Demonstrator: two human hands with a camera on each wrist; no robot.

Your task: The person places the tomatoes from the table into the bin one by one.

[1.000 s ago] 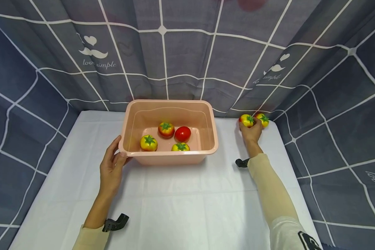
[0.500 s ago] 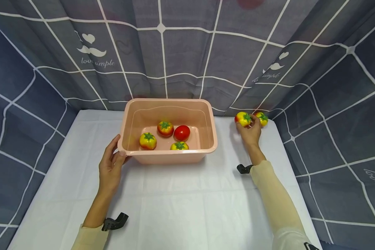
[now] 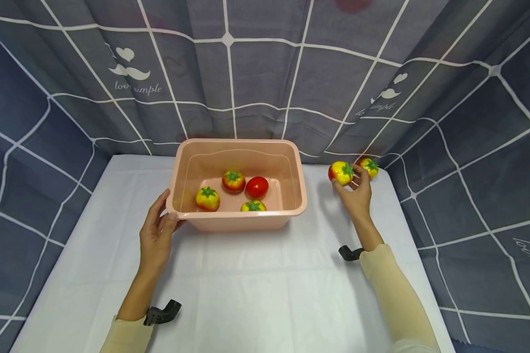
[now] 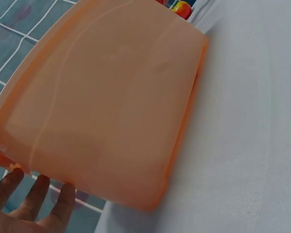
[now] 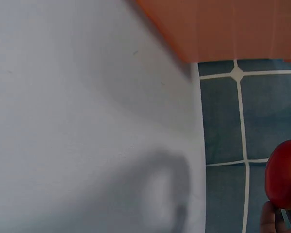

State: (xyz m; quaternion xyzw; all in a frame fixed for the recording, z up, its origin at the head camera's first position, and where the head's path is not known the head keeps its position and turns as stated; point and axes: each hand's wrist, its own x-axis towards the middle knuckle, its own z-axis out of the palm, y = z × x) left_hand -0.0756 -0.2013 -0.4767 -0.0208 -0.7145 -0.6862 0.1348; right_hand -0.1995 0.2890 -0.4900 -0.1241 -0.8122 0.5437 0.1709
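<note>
Between the thumb and fingers of my right hand (image 3: 357, 196) is a red-and-yellow tomato (image 3: 341, 172) with a green leafy top, held above the table's back right. Its red side, a tomato (image 5: 283, 177), shows at the right edge of the right wrist view. Just behind that hand lies another tomato (image 3: 368, 167). My left hand (image 3: 156, 240) grips the front left corner of a pink plastic bin (image 3: 238, 224); fingers (image 4: 36, 196) reach its rim in the left wrist view. Inside are a red tomato (image 3: 257, 188) and three yellow-red ones, including a tomato (image 3: 208, 198).
A white cloth covers the table (image 3: 247, 289). Grey checked curtain (image 3: 265, 73) hangs close along the back and both sides. The bin stands near the back edge, left of the right hand. Black wrist mounts (image 3: 162, 313) stick out from both forearms.
My right hand has drawn its tomato left and toward me, away from the tomato beside it, and lifted it. The left hand and bin keep their place.
</note>
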